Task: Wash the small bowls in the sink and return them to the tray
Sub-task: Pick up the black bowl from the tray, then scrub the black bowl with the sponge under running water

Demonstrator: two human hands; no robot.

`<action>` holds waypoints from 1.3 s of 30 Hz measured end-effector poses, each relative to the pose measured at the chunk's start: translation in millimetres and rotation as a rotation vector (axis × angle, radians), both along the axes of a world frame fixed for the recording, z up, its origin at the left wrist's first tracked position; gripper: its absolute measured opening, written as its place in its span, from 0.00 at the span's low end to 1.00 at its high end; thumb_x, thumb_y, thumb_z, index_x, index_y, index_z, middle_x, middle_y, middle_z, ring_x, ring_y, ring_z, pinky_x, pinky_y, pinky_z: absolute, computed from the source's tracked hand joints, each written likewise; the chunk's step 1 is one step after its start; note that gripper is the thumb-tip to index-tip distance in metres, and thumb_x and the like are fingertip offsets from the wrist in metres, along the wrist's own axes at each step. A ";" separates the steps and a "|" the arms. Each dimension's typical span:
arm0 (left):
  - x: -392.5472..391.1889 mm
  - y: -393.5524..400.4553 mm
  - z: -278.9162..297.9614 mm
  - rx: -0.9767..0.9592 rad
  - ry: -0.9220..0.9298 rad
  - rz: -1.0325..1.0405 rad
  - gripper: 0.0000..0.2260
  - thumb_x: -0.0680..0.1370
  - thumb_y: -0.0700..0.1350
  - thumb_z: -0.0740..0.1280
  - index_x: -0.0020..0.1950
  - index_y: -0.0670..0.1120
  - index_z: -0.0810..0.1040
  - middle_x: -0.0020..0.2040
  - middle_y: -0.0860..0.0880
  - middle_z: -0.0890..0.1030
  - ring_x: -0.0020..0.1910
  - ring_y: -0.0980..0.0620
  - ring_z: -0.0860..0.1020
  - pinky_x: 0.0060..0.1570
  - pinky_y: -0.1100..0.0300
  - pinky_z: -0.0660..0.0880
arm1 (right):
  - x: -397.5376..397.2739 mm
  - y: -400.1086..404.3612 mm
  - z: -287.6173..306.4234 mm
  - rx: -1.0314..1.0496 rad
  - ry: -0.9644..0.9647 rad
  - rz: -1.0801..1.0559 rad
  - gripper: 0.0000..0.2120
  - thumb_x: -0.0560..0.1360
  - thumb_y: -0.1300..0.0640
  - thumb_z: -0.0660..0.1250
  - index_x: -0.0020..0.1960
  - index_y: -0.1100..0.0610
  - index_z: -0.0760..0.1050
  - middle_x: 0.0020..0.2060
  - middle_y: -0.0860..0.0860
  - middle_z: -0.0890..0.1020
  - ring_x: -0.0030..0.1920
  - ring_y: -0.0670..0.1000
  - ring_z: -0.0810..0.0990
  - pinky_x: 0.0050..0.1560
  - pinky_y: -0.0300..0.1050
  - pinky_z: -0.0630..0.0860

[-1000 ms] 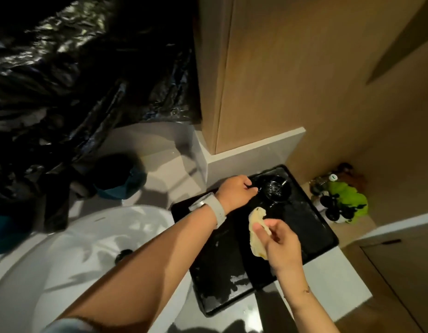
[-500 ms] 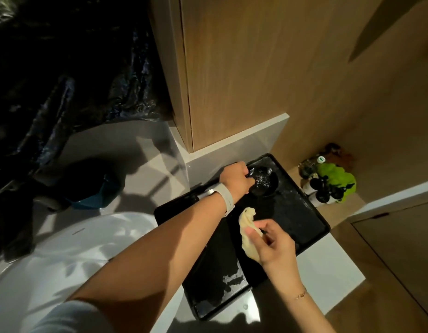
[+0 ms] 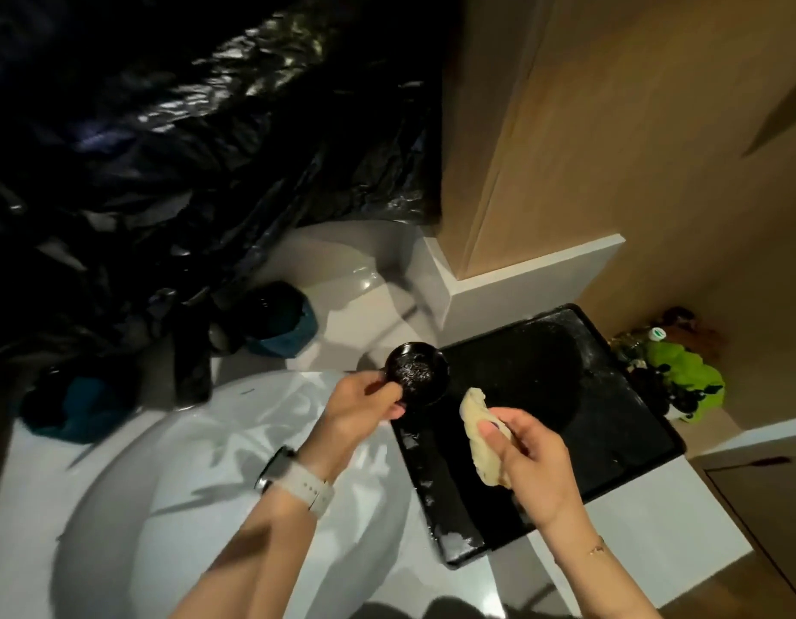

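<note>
A small black bowl (image 3: 416,373) with bright specks inside is held up by my left hand (image 3: 364,406), which pinches its near rim. The bowl hangs at the left edge of the black tray (image 3: 610,444), beside the white sink (image 3: 199,475). My right hand (image 3: 528,457) grips a pale yellow sponge (image 3: 478,433) over the tray. The tray lies on the white counter to the right of the sink, wet in patches, with no bowl on it in view.
Black plastic sheeting (image 3: 186,149) covers the wall behind the sink. Two teal items (image 3: 284,323) (image 3: 78,406) sit on the ledge at the back. A wooden cabinet (image 3: 610,127) rises behind the tray. Green and dark bottles (image 3: 673,377) stand low at the right.
My left hand has lifted the small black bowl off the tray's far corner and carried it left toward the sink. My right hand still holds the sponge over the tray.
</note>
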State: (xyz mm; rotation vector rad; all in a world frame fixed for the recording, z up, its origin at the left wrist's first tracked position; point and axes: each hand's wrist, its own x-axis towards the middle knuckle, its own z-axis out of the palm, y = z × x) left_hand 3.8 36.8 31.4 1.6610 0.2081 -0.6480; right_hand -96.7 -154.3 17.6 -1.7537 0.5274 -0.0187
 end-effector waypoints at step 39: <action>-51.8 214.3 -78.7 -0.347 0.046 0.398 0.15 0.80 0.42 0.65 0.66 0.40 0.76 0.59 0.41 0.83 0.61 0.45 0.80 0.66 0.50 0.72 | 34.0 173.3 -24.9 0.352 0.173 0.021 0.01 0.74 0.62 0.70 0.45 0.60 0.79 0.39 0.56 0.82 0.39 0.55 0.80 0.38 0.46 0.78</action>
